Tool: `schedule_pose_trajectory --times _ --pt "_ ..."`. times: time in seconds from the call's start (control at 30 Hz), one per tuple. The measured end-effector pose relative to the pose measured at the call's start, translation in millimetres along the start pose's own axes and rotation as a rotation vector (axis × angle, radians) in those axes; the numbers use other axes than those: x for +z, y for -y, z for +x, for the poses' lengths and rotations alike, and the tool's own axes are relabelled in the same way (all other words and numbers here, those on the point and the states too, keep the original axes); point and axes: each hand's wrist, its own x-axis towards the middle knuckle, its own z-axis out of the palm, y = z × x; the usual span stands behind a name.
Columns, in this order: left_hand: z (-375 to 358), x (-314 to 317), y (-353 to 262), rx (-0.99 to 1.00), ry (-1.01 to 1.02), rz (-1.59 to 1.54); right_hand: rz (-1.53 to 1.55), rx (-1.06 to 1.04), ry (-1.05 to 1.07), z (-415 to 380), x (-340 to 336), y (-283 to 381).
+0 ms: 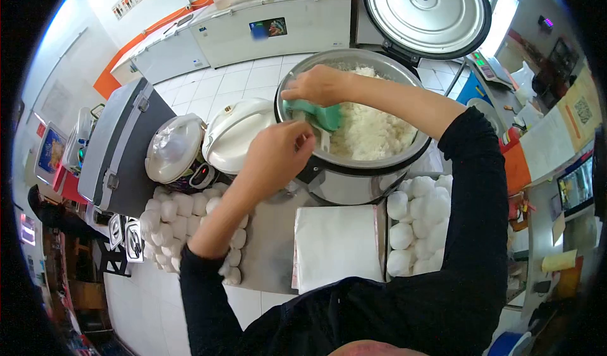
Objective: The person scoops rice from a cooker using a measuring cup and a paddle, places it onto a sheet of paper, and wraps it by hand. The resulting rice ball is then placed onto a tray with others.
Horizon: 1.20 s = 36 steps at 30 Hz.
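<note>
A large metal rice cooker (296,71) stands with its lid (425,8) raised, and white cooked rice (376,131) fills much of it. My right hand (316,85) reaches across over the far left of the pot, its fingers curled down. Just beneath it, inside the pot, lies a green scoop-like piece (326,117) with a pale paddle-shaped part (322,140) against it. My left hand (278,148) is at the pot's near left rim, fingers bent in and thumb close to them. What either hand holds, if anything, is too small or hidden to make out.
A stack of white sheets (338,245) lies before me on the metal table. White rounded lumps are piled on the left (174,220) and right (420,223). Two lidded white cookers (237,131) and a grey insulated box (120,147) stand left. Chest freezers (278,27) line the wall.
</note>
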Motion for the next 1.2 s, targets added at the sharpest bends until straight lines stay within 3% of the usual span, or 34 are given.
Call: schedule_pose_trajectory --times 0.03,0.07,0.1,0.13,0.2,0.33,0.4,0.47,0.5,0.57,0.7,0.73,0.77,0.83,0.87,0.93,1.0,1.03,1.1,1.13,1.2 --pt "19 10 -3 -0.021 0.135 0.143 0.012 -0.004 -0.009 -2 7 0" --pt "36 20 -9 -0.029 0.14 0.155 0.131 -0.079 -0.201 -1 13 0" --pt "51 32 -16 -0.087 0.284 0.336 0.249 -0.153 -0.394 2 18 -1" --pt "64 42 -18 -0.144 0.428 0.513 0.255 -0.154 -0.404 7 25 -3" --pt "82 62 -15 -0.128 0.484 0.592 0.318 -0.115 -0.199 13 31 -4" --pt "101 88 -8 -0.062 0.631 0.85 0.431 -0.038 -0.137 1 12 -19" --pt "108 90 -10 -0.095 0.755 0.833 0.095 0.206 0.071 -11 -3 -39" --pt "115 90 -8 -0.127 0.875 0.811 0.032 0.54 0.477 -20 -21 -48" --pt "118 90 -4 -0.14 0.893 0.802 0.036 0.538 0.479 -20 -15 -46" --pt "117 84 -1 -0.148 0.912 0.795 -0.454 0.404 0.646 -17 7 -41" --pt "94 26 -16 -0.244 0.671 0.676 -0.449 0.194 0.541 -13 31 -31" --pt "79 13 -17 -0.279 0.501 0.657 -0.454 0.184 0.534 -17 22 -34" --pt "61 -2 -16 -0.312 0.329 0.637 -0.347 0.235 0.486 -26 14 -41" --pt "23 -39 -17 -0.302 0.202 0.438 -0.19 0.317 0.396 -57 -15 -43" --pt "2 -57 -17 -0.186 0.15 0.339 -0.145 0.344 0.349 -77 -33 -35" --pt "-34 -78 1 -0.383 0.123 -0.027 -0.155 0.41 0.236 -118 -46 -10" --pt "-68 -82 18 -0.523 0.015 -0.563 -0.199 0.451 0.245 -145 -40 19" --pt "-77 -77 23 -0.537 0.033 -0.574 -0.251 0.494 0.243 -153 -36 32" --pt "-100 -66 29 -0.399 -0.221 -0.76 -0.184 0.472 0.274 -155 -30 34" --pt "-110 -65 26 -0.415 -0.202 -0.766 -0.142 0.454 0.279 -154 -29 34" --pt "-130 -66 18 -0.445 -0.407 -0.828 -0.059 0.468 0.378 -153 -31 31"
